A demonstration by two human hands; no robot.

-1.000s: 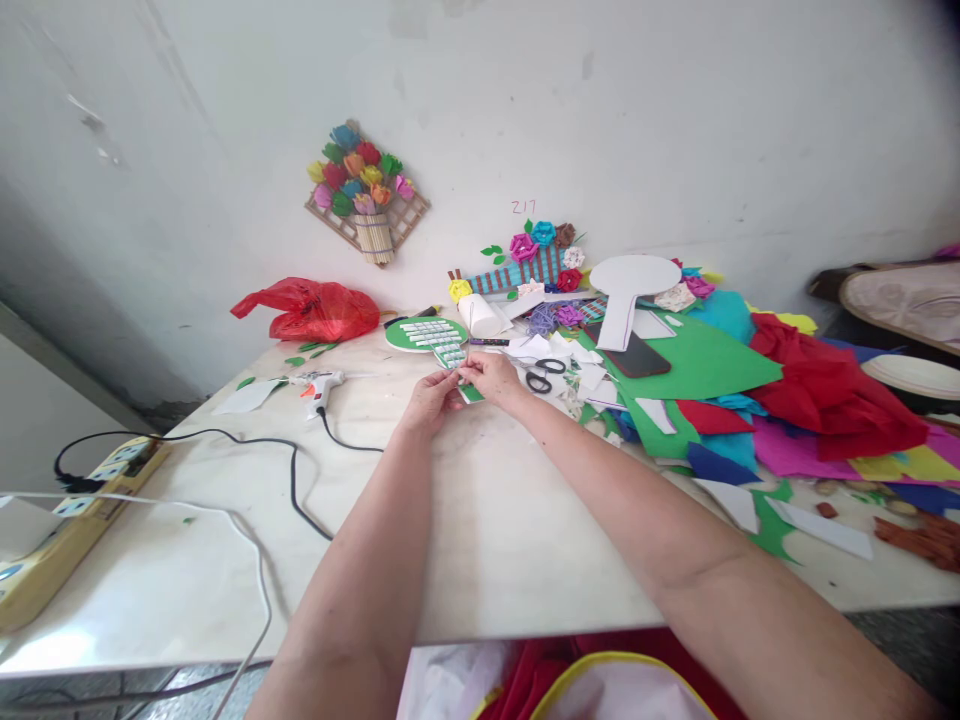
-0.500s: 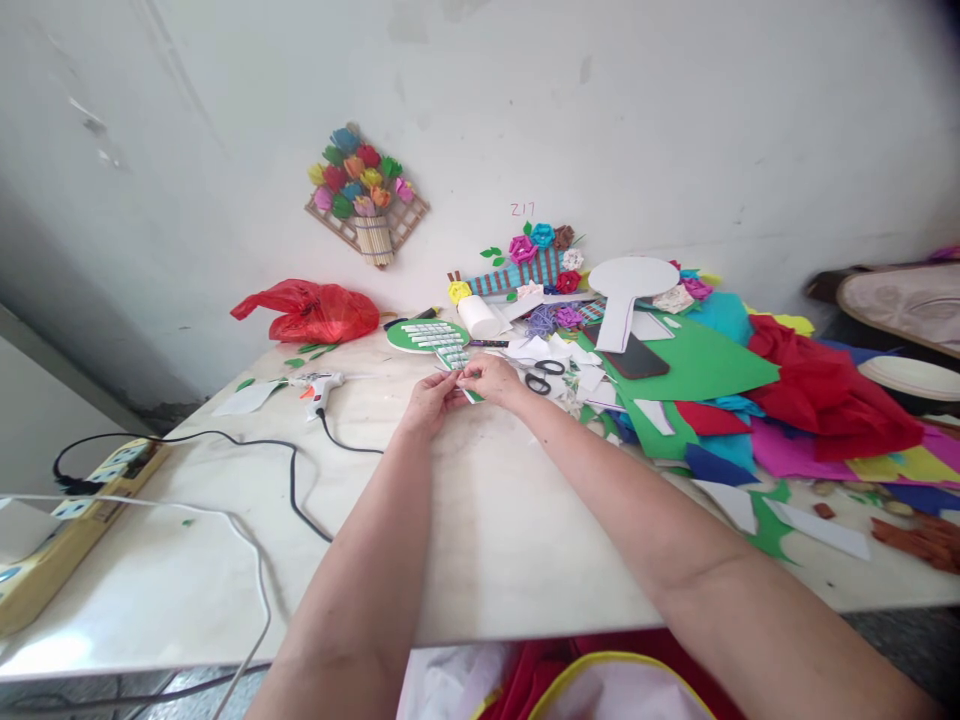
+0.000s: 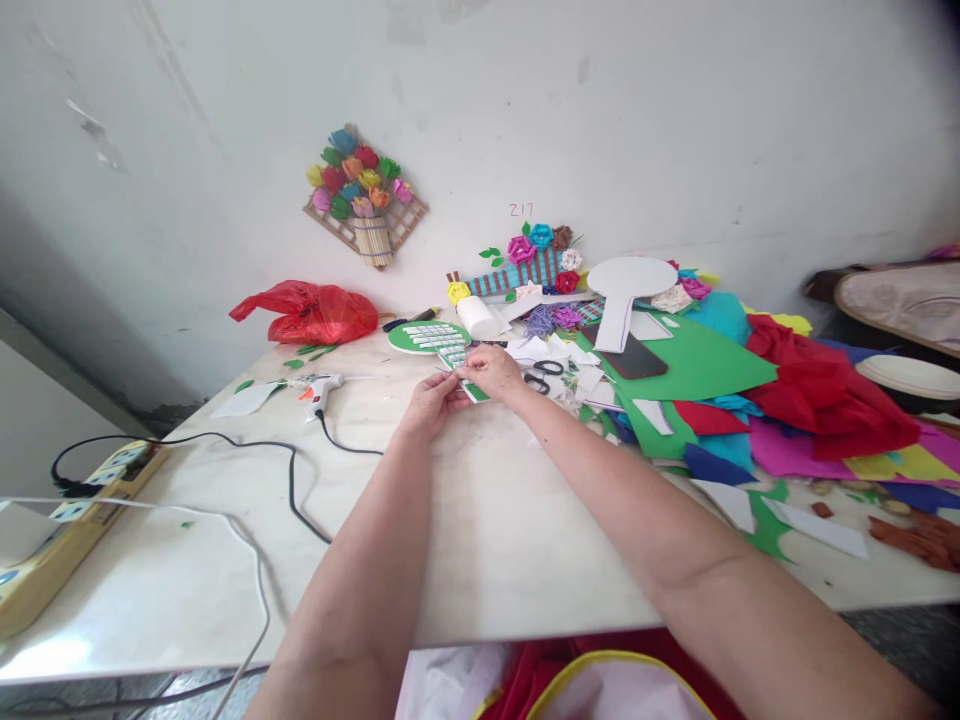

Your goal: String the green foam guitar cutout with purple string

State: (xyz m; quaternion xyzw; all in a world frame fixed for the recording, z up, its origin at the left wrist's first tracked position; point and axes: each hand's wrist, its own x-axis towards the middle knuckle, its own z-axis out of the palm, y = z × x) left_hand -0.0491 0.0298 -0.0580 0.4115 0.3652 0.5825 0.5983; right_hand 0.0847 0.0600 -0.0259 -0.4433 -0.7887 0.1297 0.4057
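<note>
A green paddle-shaped board with pale woven strips across its round head lies at the middle of the table, its handle pointing toward me. My left hand pinches the handle's left side. From the right, my right hand has its fingers closed on the handle, the fingertips of both hands almost touching. Green and a white edge of the handle show below the fingers. Any small strip between the fingertips is too tiny to make out.
A glue gun with a black cord lies left, near a power strip. Black-handled scissors, a white paddle-shaped cutout, a dark phone-like slab, and coloured paper are right. A red bag sits by the wall.
My right hand has shifted slightly over the handle, and more of the green handle end shows below the fingers. My left hand stays nearly in place.
</note>
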